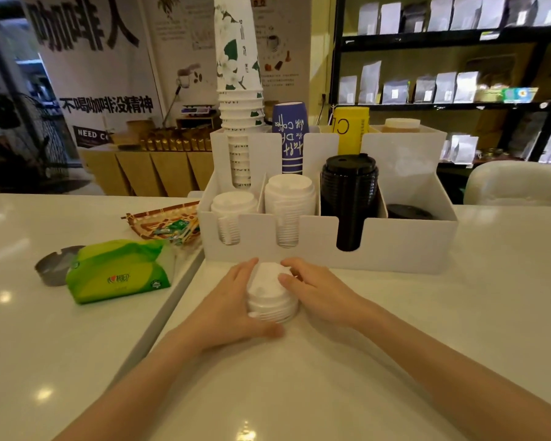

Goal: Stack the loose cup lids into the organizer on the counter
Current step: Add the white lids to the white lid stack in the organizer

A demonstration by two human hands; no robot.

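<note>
White tabletop [299, 377] fills the lower frame, with shelves of bagged goods at upper right and posters at upper left. Just below centre, a short stack of white cup lids [271, 296] sits dome-up on the tabletop, its axis vertical and leaning slightly toward the top of the frame, close in front of the white organizer [395, 249]. The left hand [233, 310] cups the stack's left side, fingers curled round it and thumb at the base; the right hand [312, 291] closes on the right side, fingertips on the upper rim. Likely the stack is being gathered to lift: squeeze evenly from both sides, keep it upright, and lower it onto the matching white lids [288, 198] in the centre slot, not the black lids [349, 186].
</note>
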